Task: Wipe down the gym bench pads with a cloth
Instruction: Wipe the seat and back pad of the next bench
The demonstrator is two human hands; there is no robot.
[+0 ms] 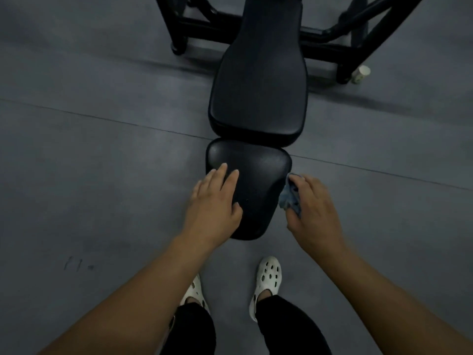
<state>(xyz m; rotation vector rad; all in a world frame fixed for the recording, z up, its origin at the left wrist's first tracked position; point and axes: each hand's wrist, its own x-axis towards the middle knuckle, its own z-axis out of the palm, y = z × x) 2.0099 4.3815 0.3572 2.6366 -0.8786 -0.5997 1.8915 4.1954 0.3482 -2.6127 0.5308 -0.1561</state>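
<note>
The seat (256, 175) is the nearer of the two black pads. The back pad (258, 85) lies just beyond its far edge and runs away toward the black frame (194, 24). The left hand (215, 201) lies flat on the seat's left half, fingers straight and gripping nothing, apparently to brace. The right hand (314, 208) is at the seat's right edge, fingers curled round a bunched blue cloth (289, 194), which presses against the side wall of the seat, not its top.

The step in hand looks like wiping the seat's right side. To do it well, the cloth should follow the rim in one long stroke from the far corner of the seat to its narrow near end, with the palm pushing inward so the fabric meets the curved edge. Opening the bunch out a little would give more contact. The top of the seat comes next, I judge, and the left hand must lift off so the patch beneath it is not missed. The gap between the seat and the back pad likely traps sweat and deserves a pass.

A white cup (362, 73) stands well beyond the seat, by the frame's right foot. White clogs (268, 275) stand on the floor just short of the seat's near end.
</note>
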